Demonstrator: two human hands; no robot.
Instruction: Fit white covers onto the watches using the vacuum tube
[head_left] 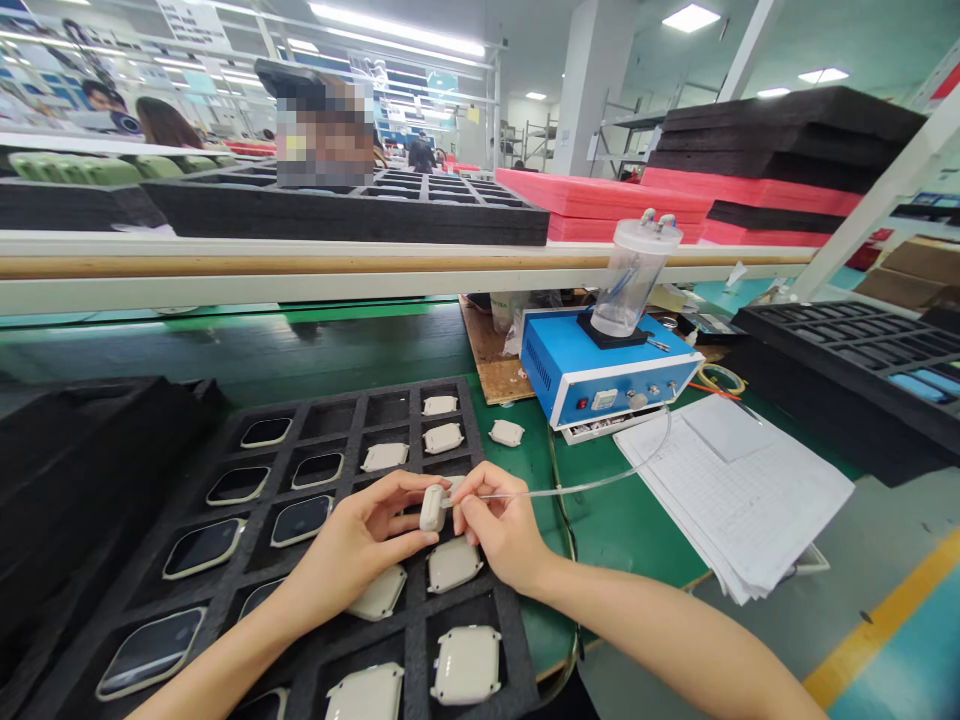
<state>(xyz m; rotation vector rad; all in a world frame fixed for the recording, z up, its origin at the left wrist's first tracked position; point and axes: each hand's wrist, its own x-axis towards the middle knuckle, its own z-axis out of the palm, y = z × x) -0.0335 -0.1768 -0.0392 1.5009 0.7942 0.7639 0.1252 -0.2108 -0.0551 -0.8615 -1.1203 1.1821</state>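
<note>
Above a black foam tray (409,645), my left hand (375,520) is closed around a cream-coloured smartwatch case (433,508), which is turned edge-on. Between the fingers of my right hand (499,525) is the end of a thin clear tube (577,489), its tip at the case. That tube curves back to a blue dispensing machine (611,370) with a clear cylinder (631,285) on top. The tray's pockets hold cream watch cases (466,664) and, on the left, watch faces with dark screens (204,548). One loose case (506,432) lies on the green mat beside the tray.
Papers (739,480) lie on the right side of the bench. A white shelf edge (300,270) crosses ahead, bearing foam trays (360,220) and pink foam sheets (600,200). Black foam (82,500) stands at left. Another person is behind the shelf.
</note>
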